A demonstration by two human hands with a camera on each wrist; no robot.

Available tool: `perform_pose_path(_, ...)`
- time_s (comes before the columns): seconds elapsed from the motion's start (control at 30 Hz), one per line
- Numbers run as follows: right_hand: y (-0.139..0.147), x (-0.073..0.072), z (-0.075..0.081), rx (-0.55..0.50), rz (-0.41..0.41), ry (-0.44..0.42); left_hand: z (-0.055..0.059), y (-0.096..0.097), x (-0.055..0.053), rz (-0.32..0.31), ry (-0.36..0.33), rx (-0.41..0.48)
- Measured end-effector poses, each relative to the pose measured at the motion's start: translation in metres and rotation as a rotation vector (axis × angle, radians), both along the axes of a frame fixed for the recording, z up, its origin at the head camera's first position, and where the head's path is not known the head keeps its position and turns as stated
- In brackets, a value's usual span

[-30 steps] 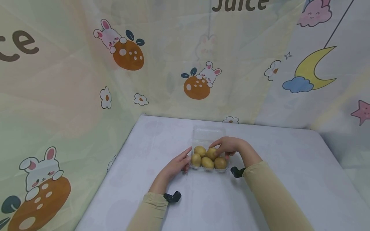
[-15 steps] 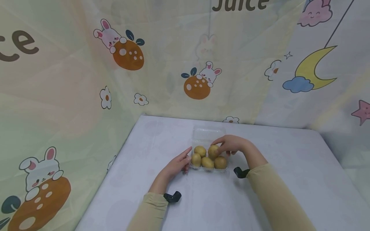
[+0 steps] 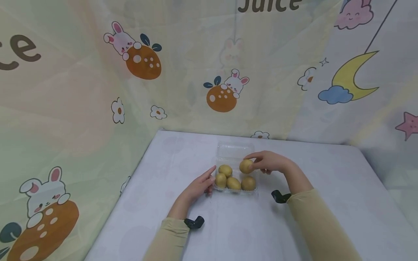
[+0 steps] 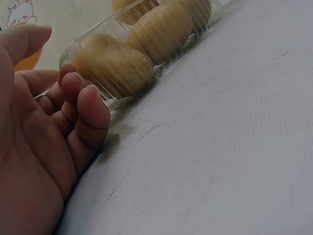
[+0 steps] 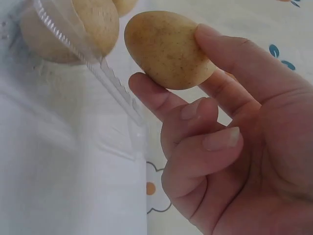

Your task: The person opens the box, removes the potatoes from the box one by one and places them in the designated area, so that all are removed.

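Note:
My right hand (image 3: 273, 162) pinches a potato (image 3: 245, 166) between thumb and fingers, over the back right of a clear plastic box (image 3: 236, 149). In the right wrist view, the held potato (image 5: 164, 51) is raised off the others, beside the box's ridged edge. Several more potatoes (image 3: 233, 183) sit inside the box, whose lid is folded open toward the back. At the box's left end lies my left hand (image 3: 198, 185), index finger stretched along the side. The left wrist view shows its relaxed fingers (image 4: 93, 110) against the clear wall near a potato (image 4: 115, 66).
The box stands on a table with a white cloth (image 3: 228, 232). Behind and to the left hangs a printed curtain (image 3: 183, 72) with rabbits and flowers, meeting the table's far edge. A black wrist mount (image 3: 195, 222) sticks out from each sleeve.
The right hand has lifted a potato from the back right of the box, moving up and to the right. The left hand stays in place.

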State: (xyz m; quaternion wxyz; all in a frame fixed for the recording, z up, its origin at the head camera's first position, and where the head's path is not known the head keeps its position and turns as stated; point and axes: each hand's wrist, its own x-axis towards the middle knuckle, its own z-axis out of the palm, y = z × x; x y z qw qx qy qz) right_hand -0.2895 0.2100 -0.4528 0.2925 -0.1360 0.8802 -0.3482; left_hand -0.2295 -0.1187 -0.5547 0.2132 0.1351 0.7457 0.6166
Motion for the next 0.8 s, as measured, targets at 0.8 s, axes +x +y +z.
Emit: perform_pose_path(0.8,0.058,0.022,-0.008,-0.126,-0.079,0.091,-0.003,0.001,-0.003,0.005,0.007,-0.015)
